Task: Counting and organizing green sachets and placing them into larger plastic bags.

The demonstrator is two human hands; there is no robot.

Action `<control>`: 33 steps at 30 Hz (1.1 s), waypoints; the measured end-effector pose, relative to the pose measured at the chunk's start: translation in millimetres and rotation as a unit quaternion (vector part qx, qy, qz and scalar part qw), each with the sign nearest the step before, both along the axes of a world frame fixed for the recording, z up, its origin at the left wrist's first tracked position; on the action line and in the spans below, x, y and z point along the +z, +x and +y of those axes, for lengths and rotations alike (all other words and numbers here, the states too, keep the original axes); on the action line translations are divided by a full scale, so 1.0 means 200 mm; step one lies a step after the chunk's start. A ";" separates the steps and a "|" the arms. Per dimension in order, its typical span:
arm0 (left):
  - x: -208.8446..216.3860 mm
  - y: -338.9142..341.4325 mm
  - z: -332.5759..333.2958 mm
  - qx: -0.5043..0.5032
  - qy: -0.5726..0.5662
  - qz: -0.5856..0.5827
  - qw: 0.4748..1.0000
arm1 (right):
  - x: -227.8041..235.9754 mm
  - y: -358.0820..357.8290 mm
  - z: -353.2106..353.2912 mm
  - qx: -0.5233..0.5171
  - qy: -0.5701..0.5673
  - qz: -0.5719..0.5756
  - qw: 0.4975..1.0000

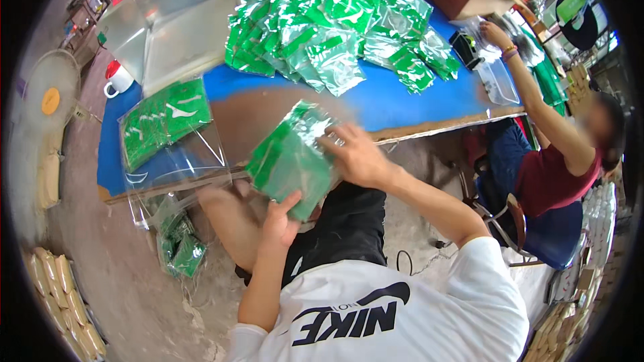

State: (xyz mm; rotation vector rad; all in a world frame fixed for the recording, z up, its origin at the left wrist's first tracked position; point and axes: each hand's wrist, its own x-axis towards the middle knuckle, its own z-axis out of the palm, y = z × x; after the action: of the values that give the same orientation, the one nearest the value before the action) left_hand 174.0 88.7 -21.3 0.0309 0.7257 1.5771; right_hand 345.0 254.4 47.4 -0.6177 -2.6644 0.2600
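Observation:
Over my lap and the table's front edge, both my hands hold a stack of green packets (285, 164) in clear plastic. My left hand (279, 222) grips the lower edge, its thumb lying on top. At the upper right side, my right hand (359, 157) is closed on the edge of the stack, fingers bent over it. Beyond them lies a large heap of similar green packets (329, 10), shiny and loosely piled. To the left, a clear plastic bag (168, 124) with green packets inside lies at the table's edge, its open end hanging over.
The blue tabletop (261, 104) has a worn brown patch. A clear plastic bin (191, 47) and a red-and-white mug (118, 79) stand at left. A co-worker (563, 154) sits at right, reaching toward a clear tray (498, 82). Filled bags (178, 238) lie below the table.

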 end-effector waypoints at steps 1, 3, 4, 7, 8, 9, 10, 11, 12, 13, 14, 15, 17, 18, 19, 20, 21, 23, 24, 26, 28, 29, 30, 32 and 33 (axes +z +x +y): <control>-0.01 0.03 0.05 0.000 -0.008 0.010 1.000 | -0.03 -0.04 0.01 0.070 -0.044 0.039 0.996; -0.03 0.06 0.12 0.011 -0.009 0.017 1.000 | -0.03 -0.06 0.13 0.067 -0.130 0.075 0.986; -0.02 0.06 0.13 0.006 -0.005 0.023 1.000 | -0.04 -0.06 0.25 0.045 -0.049 0.130 0.989; 0.01 0.03 0.11 0.019 0.006 0.022 1.000 | -0.05 0.03 0.50 -0.128 0.050 0.035 0.990; 0.02 0.02 0.07 0.025 0.016 0.017 0.999 | -0.06 0.07 0.50 -0.138 0.064 -0.041 0.987; 0.03 0.01 0.06 0.033 0.027 0.010 0.999 | -0.08 0.07 0.44 -0.083 0.069 -0.016 0.994; 0.03 0.00 0.09 0.038 0.030 0.014 0.999 | -0.11 0.08 0.35 -0.026 0.074 0.006 0.997; 0.01 0.01 0.09 0.036 0.034 0.020 0.999 | -0.09 0.06 0.24 0.038 0.043 0.025 0.998; -0.01 0.02 0.08 0.037 0.035 0.026 0.998 | -0.04 0.04 0.15 0.106 -0.010 0.012 0.994; -0.02 0.01 0.07 0.042 0.029 0.028 0.998 | -0.04 0.00 0.13 0.128 -0.062 0.003 0.990; -0.02 0.01 0.08 0.038 0.014 0.045 0.998 | -0.03 -0.03 0.13 0.144 -0.113 -0.006 0.983; -0.02 -0.01 0.07 0.029 0.000 0.062 0.998 | -0.01 -0.07 0.19 0.113 -0.091 0.060 0.988; -0.02 -0.05 0.02 0.022 0.001 0.067 0.998 | 0.05 -0.13 0.36 0.002 -0.006 0.131 0.991; -0.01 -0.06 0.02 0.015 0.011 0.068 0.998 | 0.01 -0.14 0.48 -0.065 0.141 0.094 0.983; -0.01 -0.06 0.01 0.010 0.015 0.072 0.997 | -0.06 -0.08 0.51 -0.062 0.144 0.039 0.987; -0.02 -0.07 -0.01 0.036 0.024 0.070 0.997 | -0.09 -0.07 0.52 -0.054 0.144 -0.014 0.988; -0.03 -0.08 0.00 0.062 0.035 0.066 0.995 | -0.12 -0.07 0.48 -0.004 0.088 -0.005 0.996; -0.04 -0.09 0.04 0.061 0.034 0.077 0.995 | -0.09 -0.08 0.26 0.092 0.005 -0.005 0.996; -0.03 -0.08 0.04 0.055 0.028 0.086 0.994 | -0.06 -0.09 0.20 0.173 0.014 -0.018 0.985; 0.00 -0.06 0.06 0.054 0.020 0.071 0.996 | 0.01 -0.14 0.23 0.196 -0.100 -0.034 0.975; 0.03 -0.08 0.06 0.045 0.020 0.068 0.997 | -0.02 -0.21 0.49 0.054 -0.024 0.071 0.996; 0.05 -0.06 0.05 0.060 0.010 0.072 0.996 | -0.01 -0.25 0.66 -0.030 0.028 0.155 0.987; 0.06 -0.05 0.05 0.073 0.004 0.077 0.994 | 0.01 -0.26 0.81 -0.114 0.083 0.238 0.961; 0.05 -0.02 0.03 0.080 0.021 0.086 0.993 | -0.01 -0.18 1.02 -0.210 0.145 0.134 0.957; 0.02 -0.02 0.01 0.077 0.035 0.090 0.992 | 0.02 -0.18 1.03 -0.231 0.099 0.042 0.967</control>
State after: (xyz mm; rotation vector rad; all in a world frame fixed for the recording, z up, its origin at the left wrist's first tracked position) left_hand 169.6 91.0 -16.4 0.1733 0.8286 1.7631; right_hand 309.8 460.1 51.7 -1.1034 -2.3411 -0.1094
